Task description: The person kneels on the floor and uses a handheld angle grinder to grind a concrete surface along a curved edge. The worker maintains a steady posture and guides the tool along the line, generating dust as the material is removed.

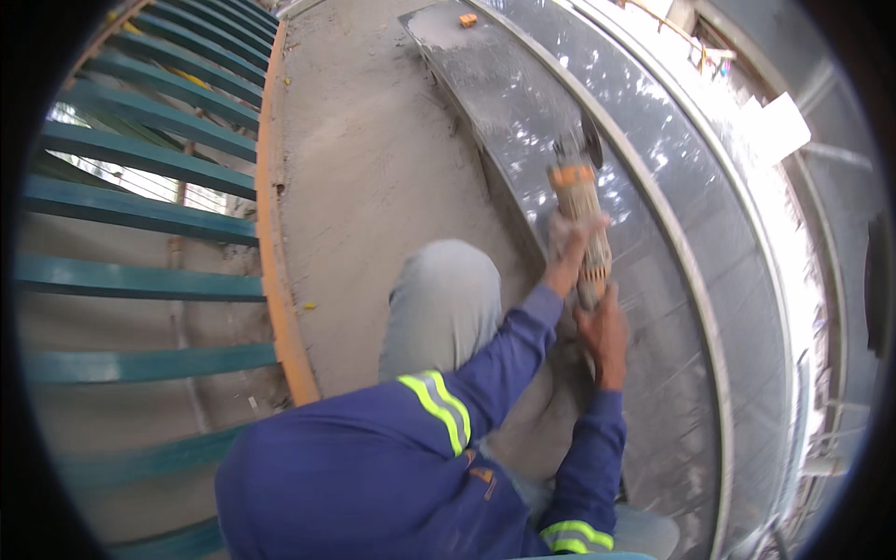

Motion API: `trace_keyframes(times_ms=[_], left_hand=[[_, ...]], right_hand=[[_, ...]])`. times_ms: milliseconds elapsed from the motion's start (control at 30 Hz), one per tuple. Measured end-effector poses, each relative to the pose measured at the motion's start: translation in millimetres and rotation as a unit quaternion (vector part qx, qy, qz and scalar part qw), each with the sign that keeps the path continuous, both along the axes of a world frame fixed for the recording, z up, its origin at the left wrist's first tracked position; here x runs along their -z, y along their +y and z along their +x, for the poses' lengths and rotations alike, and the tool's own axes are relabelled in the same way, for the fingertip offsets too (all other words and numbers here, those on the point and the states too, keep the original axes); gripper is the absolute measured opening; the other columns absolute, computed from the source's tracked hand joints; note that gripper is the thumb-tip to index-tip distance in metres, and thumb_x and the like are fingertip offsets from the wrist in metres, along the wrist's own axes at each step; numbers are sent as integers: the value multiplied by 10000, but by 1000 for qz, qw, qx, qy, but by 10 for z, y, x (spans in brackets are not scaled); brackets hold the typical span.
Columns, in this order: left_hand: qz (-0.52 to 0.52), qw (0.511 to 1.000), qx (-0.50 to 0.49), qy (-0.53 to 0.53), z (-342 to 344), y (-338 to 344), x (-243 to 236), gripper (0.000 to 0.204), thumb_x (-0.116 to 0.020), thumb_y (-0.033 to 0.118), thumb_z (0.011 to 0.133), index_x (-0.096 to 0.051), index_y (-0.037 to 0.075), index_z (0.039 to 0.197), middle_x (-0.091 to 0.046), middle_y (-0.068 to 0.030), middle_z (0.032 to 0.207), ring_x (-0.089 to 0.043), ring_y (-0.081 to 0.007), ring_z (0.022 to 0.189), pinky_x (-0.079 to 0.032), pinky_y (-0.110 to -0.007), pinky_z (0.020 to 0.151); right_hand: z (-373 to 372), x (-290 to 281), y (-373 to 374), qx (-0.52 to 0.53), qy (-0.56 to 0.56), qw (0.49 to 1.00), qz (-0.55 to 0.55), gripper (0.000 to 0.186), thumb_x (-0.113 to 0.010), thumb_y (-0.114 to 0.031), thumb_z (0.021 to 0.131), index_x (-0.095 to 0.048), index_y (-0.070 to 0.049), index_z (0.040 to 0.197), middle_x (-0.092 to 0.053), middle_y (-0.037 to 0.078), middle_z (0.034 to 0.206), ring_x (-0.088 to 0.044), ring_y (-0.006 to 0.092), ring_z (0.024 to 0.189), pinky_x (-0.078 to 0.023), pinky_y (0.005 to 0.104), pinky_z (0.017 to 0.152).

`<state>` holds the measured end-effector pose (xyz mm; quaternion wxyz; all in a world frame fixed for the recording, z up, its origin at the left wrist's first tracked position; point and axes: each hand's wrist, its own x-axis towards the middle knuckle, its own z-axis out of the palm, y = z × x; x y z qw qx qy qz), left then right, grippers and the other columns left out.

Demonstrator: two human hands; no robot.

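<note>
An angle grinder [582, 199], dusty with an orange band near its head, points away from me over a dark, glossy slab [523, 103]. My left hand [571, 245] is wrapped round the middle of its body. Behind it, my right hand [605, 338] grips the rear end. The dark disc [592, 140] stands on edge at the far end of the tool, beside a long pale strip [644, 177] that runs along the slab. Whether the disc touches the slab I cannot tell.
A small orange object [468, 20] lies on the slab's far end. To the left, a dusty concrete floor [345, 140] meets an orange-edged frame [271, 233] with teal slats [140, 275]. My bent knee [443, 299] is close to the slab's left edge.
</note>
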<state>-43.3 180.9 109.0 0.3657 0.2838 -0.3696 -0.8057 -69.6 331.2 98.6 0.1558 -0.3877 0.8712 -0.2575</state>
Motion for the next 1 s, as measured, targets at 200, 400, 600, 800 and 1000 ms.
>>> trace_keyframes(times_ms=[200,400,600,800,1000], left_hand=[[-51,995,-79,18,229,301,-177,404,-772,264,717,-577,16,969,-567,-55,771,-611,-185,591,-550,-333,539],[-25,992,-121,-27,677,414,-112,407,-728,242,766,-517,29,1042,-597,-142,829,-646,-301,691,-589,-427,620],[-69,982,-116,-130,959,728,-159,443,-710,255,777,-493,25,1087,-600,-174,861,-649,-334,728,-584,-457,654],[-74,975,-113,-177,1021,864,-331,343,-668,231,791,-500,47,1026,-590,-148,789,-638,-311,664,-573,-456,623],[-106,969,-123,-188,1092,885,-559,389,-658,254,798,-480,41,1071,-589,-178,861,-638,-337,730,-566,-483,665]], right_hand=[[41,-36,185,-76,-10,996,-49,463,-727,-222,786,-450,-19,1097,-692,247,828,-682,435,796,-537,515,685],[197,-82,477,-141,-59,984,-93,310,-635,-121,786,-484,-25,1039,-697,231,824,-700,398,797,-549,498,708],[499,83,776,-132,-163,965,-156,285,-645,-88,769,-511,-17,1011,-702,224,826,-707,386,805,-560,467,714],[618,0,909,-125,-196,955,-182,313,-688,-85,744,-561,9,1014,-717,192,829,-725,339,797,-572,424,711],[608,-214,926,-120,-156,957,-213,330,-709,-111,736,-594,3,1023,-734,148,847,-739,286,796,-578,391,680]])
